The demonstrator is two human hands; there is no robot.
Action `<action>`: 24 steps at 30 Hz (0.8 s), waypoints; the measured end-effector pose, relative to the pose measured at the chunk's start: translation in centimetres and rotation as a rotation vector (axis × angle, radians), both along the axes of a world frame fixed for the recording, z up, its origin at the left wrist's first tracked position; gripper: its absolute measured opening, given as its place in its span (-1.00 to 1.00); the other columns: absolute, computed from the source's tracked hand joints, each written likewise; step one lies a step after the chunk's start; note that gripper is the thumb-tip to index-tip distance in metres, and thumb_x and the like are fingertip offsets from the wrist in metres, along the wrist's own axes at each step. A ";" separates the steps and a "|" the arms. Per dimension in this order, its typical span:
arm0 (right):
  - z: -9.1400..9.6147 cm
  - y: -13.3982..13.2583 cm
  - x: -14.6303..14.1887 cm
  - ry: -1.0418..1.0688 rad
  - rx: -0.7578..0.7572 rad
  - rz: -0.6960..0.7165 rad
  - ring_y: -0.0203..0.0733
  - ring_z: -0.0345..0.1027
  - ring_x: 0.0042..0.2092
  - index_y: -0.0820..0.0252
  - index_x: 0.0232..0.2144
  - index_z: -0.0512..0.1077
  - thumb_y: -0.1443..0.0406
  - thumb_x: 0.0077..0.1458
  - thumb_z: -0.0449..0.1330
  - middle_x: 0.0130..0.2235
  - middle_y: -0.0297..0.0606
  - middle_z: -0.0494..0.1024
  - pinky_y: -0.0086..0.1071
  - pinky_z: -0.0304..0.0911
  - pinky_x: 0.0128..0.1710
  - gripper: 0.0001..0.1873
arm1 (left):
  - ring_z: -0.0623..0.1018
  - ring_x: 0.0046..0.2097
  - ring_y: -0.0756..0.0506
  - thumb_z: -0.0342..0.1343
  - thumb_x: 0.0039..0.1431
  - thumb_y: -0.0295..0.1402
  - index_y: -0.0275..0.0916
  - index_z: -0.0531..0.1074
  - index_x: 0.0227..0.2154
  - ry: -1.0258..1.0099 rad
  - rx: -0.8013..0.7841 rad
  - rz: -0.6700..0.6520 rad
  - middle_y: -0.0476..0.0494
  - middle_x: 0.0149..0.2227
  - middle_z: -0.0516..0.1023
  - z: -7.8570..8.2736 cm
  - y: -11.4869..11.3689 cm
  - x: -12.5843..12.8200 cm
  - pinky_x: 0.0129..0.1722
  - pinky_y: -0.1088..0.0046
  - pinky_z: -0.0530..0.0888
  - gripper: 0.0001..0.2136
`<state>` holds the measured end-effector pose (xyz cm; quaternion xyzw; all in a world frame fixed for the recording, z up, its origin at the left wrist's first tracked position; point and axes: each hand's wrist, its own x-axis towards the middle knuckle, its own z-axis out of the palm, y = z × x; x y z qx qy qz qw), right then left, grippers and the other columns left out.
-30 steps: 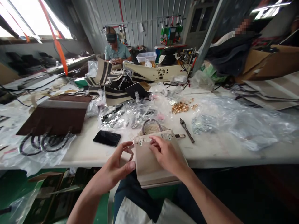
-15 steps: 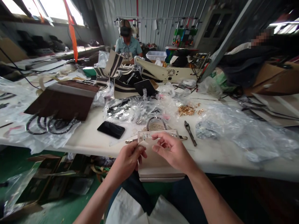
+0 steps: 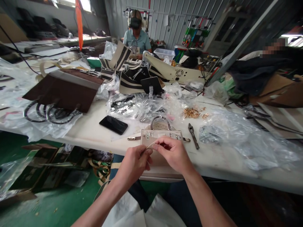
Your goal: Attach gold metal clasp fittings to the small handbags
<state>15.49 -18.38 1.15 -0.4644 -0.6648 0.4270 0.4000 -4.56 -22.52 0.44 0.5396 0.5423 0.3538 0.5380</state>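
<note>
A small thin cream-white piece (image 3: 151, 145), perhaps paper or tape, is stretched between my two hands. My left hand (image 3: 137, 158) pinches one end with thumb and fingers. At the other end, the fingertips of my right hand (image 3: 170, 151) are closed on it. Below them lies a beige handbag (image 3: 156, 162), flat at the table's front edge and partly covered by my hands. Its wrapped round handle (image 3: 161, 119) points away from me. Small metal fittings show along its top, and a strap with a metal end (image 3: 133, 138) sticks out on the left.
A black phone (image 3: 113, 125) lies left of the bag, a pliers-like metal tool (image 3: 193, 136) right of it. Beyond are gold fittings (image 3: 191, 113) and clear plastic (image 3: 236, 135). A dark brown bag (image 3: 63, 91) is at left. A person (image 3: 136, 39) sits across the table.
My right hand has come in from loosely open beside the cream piece to pinch its free end. The piece has turned more edge-on. The view has shifted slightly.
</note>
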 end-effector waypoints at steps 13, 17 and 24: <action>0.2 3.7 -1.3 -0.289 0.355 0.000 -0.02 0.58 -0.11 0.07 -0.21 0.66 0.27 0.47 0.23 -0.15 -0.17 0.70 -0.20 0.44 -0.09 -0.79 | 0.43 -0.59 -0.05 -0.02 0.58 -0.01 -0.15 0.44 -0.26 -0.108 0.026 0.154 -0.02 -0.51 0.52 -1.0 -0.6 3.2 -0.57 0.44 0.30 -0.63; -1.6 5.5 -1.5 -0.369 0.346 0.040 -0.02 0.59 -0.13 0.09 -0.22 0.70 0.34 0.40 0.29 -0.18 -0.21 0.71 -0.18 0.41 -0.05 -0.83 | 0.45 -0.64 -0.03 0.03 0.53 0.05 -0.17 0.39 -0.25 -0.231 -0.086 0.164 0.01 -0.53 0.51 -2.1 0.7 3.4 -0.66 0.51 0.32 -0.61; -3.1 6.5 -1.9 -0.374 0.257 0.011 0.02 0.65 -0.08 0.07 -0.09 0.74 0.34 0.36 0.32 -0.07 -0.19 0.77 -0.16 0.47 0.01 -0.82 | 0.54 -0.64 -0.07 0.09 0.47 0.21 -0.19 0.36 -0.20 -0.352 -0.181 0.130 -0.01 -0.51 0.55 -3.5 1.4 3.5 -0.65 0.50 0.46 -0.50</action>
